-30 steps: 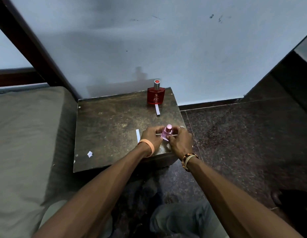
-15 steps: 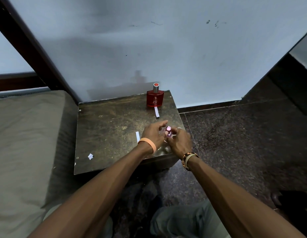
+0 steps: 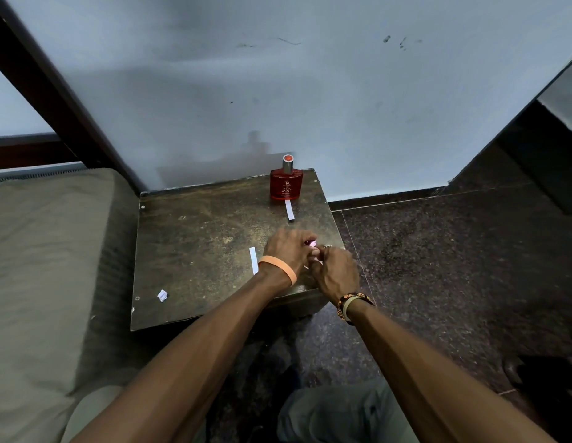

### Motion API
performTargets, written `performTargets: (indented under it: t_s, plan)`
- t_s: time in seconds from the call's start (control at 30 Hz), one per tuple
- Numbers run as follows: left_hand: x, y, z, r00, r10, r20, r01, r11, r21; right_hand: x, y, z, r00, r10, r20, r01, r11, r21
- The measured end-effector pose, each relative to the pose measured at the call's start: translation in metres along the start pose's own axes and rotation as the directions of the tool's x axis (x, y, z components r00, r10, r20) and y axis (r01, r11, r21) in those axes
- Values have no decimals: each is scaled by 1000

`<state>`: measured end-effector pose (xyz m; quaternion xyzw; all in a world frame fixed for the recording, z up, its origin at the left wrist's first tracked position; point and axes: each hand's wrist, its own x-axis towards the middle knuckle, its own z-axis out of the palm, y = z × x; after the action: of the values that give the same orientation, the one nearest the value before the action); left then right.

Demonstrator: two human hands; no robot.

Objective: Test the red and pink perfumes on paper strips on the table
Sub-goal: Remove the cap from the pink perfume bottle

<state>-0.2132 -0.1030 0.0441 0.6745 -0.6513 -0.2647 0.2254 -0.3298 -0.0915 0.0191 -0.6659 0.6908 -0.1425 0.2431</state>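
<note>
The small pink perfume bottle (image 3: 312, 243) is near the table's front right corner, mostly hidden between my hands. My left hand (image 3: 288, 251) curls over its top. My right hand (image 3: 336, 273) holds it from the right, with its fingers curled at the body. The red perfume bottle (image 3: 286, 184) stands upright at the table's back right edge, with a silver neck and a red cap. One white paper strip (image 3: 289, 210) lies just in front of the red bottle. A second strip (image 3: 253, 259) lies left of my left wrist.
The dark worn table (image 3: 195, 251) stands against a pale wall. A small white paper scrap (image 3: 162, 295) lies near its front left. A grey cushion (image 3: 48, 266) borders the table on the left. Dark speckled floor (image 3: 438, 266) lies on the right.
My left hand has closed over the top of the pink bottle, hiding most of it. The strip seen between my hands a second ago is now covered. The red bottle has not moved.
</note>
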Motion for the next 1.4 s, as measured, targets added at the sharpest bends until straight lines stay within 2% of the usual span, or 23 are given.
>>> performTargets:
  t_s: [0.17, 0.37, 0.53, 0.67, 0.8, 1.0, 1.1, 1.27, 1.4]
  plan:
    - [1, -2, 2, 999, 11, -44, -10, 1000, 14, -1, -4, -2, 1000, 27, -8, -27, 999, -17]
    - [-2, -3, -2, 980, 191, 57, -191, 982, 1, -7, -7, -4, 999, 41, -28, -41, 999, 12]
    - [2, -4, -5, 992, 129, -12, -128, 991, 24, -4, -8, -3, 1000, 30, -4, -30, 999, -9]
    - [-3, -2, -5, 960, 274, 66, -276, 960, 35, -4, -7, -1, 999, 41, -21, -40, 999, 15]
    - [1, -8, -2, 987, 161, 1, -161, 986, 39, -4, -8, -1, 1000, 19, -4, -19, 1000, 10]
    - [-4, -11, 2, 978, 201, 58, -202, 979, 17, -4, -8, -3, 1000, 23, -11, -23, 1000, 8]
    - [-1, -10, 0, 986, 161, 34, -161, 987, 3, -5, -9, -3, 1000, 18, -10, -18, 1000, 17]
    - [-4, -15, 2, 978, 207, 38, -207, 978, -2, -3, -9, 0, 999, 40, -6, -40, 999, 17]
    - [0, -17, -1, 990, 143, -15, -143, 990, -18, -4, -8, 0, 999, 31, 9, -31, 999, 11]
